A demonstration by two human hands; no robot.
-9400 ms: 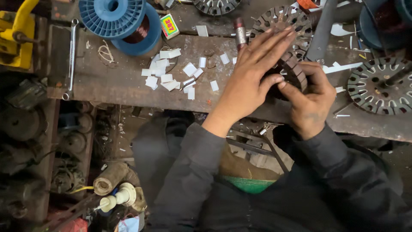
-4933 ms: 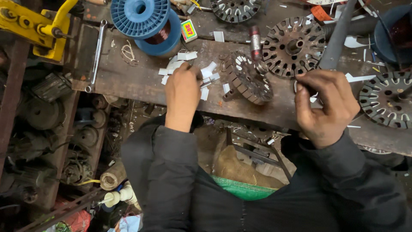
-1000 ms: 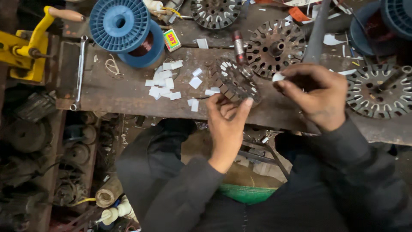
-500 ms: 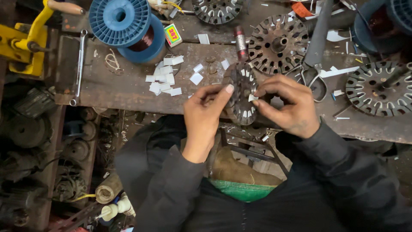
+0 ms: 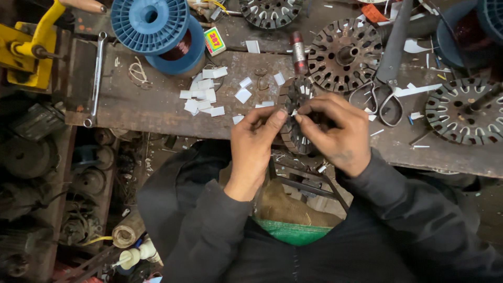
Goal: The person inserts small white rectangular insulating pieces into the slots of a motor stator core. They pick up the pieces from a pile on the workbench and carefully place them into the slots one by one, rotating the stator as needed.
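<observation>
A round slotted metal motor core point(image 5: 292, 99) stands on edge at the front of the wooden workbench point(image 5: 157, 105). My left hand point(image 5: 255, 140) grips its near left side, thumb and forefinger pinched at the rim. My right hand point(image 5: 335, 131) holds the core's right side, fingertips meeting the left hand's at a slot with a small white paper slip between them. Several white paper slips point(image 5: 205, 95) lie scattered on the bench left of the core.
Two stacked blue wire spools point(image 5: 157, 29) sit at the back left beside a spanner point(image 5: 95, 78) and a yellow tool point(image 5: 31, 52). More slotted cores point(image 5: 343, 55) point(image 5: 463, 110), scissors point(image 5: 378, 99) and a small cylinder point(image 5: 298, 51) lie to the right. Old motor parts point(image 5: 52, 178) crowd the lower left.
Both hands have closed in on the core; the fingertips now meet at its rim. Earlier my left hand reached to the paper slips and came back.
</observation>
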